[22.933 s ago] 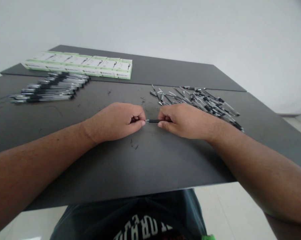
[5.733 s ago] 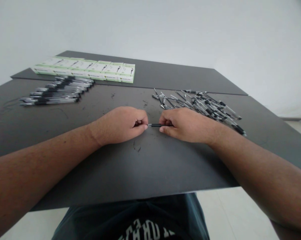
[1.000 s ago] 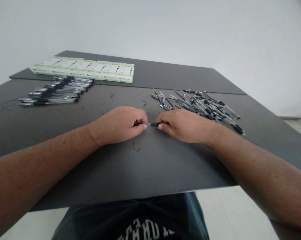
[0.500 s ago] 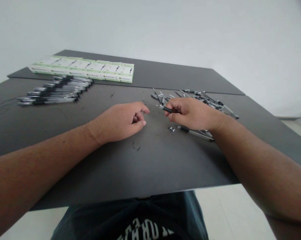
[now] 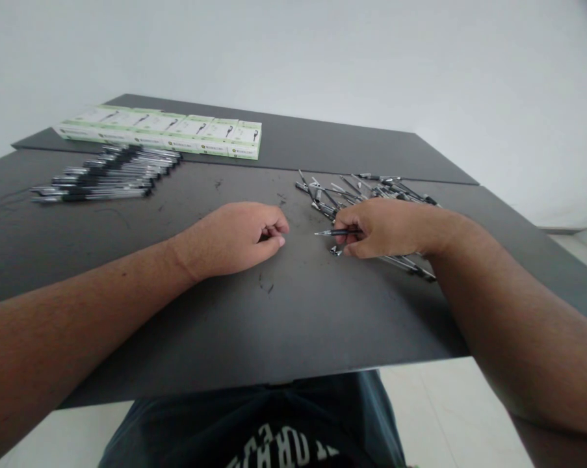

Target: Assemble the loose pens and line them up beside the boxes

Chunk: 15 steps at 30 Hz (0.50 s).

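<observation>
My right hand (image 5: 376, 227) is closed around a pen (image 5: 339, 232) with a black grip. The pen's pointed tip sticks out leftward over the bare tabletop. Just beneath those fingers lie a few small shiny pieces (image 5: 335, 250), too small to name. Around and behind this hand is a loose pile of pens and pen parts (image 5: 395, 188), partly covered by it. My left hand (image 5: 239, 237) rests at the middle of the table, fingers curled in and thumb close to them, and I see nothing held in it.
A row of clear pens with black grips (image 5: 108, 174) lies side by side at the left. Behind it stands a line of white and green boxes (image 5: 161, 133). The dark grey table (image 5: 273, 338) has scattered black marks; its near edge is at my lap.
My right hand has shifted slightly right and nearer to me, and the pen in it now lies more level. The fingers of my left hand have curled inward.
</observation>
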Available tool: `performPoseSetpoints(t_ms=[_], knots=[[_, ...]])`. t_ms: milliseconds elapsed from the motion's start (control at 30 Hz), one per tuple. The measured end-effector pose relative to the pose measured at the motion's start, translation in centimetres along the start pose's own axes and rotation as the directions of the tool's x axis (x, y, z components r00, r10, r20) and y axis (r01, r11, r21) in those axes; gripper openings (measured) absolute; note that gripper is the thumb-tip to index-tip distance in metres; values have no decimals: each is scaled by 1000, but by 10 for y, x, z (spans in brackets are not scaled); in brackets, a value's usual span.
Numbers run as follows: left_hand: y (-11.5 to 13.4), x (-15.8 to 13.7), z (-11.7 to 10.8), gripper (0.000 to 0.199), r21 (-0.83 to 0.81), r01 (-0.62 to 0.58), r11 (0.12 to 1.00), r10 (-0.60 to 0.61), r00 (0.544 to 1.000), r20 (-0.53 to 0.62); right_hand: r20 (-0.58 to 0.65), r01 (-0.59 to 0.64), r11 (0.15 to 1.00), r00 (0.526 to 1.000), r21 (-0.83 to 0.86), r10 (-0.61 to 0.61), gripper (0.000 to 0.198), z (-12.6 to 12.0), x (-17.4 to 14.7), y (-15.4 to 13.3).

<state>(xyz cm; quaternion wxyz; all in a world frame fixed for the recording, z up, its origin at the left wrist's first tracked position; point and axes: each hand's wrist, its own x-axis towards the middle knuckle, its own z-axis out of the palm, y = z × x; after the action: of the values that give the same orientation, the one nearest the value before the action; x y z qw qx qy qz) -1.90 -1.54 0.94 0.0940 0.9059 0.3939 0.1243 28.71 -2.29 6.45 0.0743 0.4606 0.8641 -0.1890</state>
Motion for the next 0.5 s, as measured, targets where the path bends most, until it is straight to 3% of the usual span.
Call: performPoseSetpoints(t_ms=[233, 500], knots=[[-1, 1, 0, 32, 9, -10, 1000, 10, 1000, 11, 54, 60, 997, 997, -57, -57, 7, 6, 2, -8], [-1, 3, 0, 32, 15, -28, 999, 28, 999, 23, 20, 65, 994, 998, -88, -63, 4, 8, 5, -6]])
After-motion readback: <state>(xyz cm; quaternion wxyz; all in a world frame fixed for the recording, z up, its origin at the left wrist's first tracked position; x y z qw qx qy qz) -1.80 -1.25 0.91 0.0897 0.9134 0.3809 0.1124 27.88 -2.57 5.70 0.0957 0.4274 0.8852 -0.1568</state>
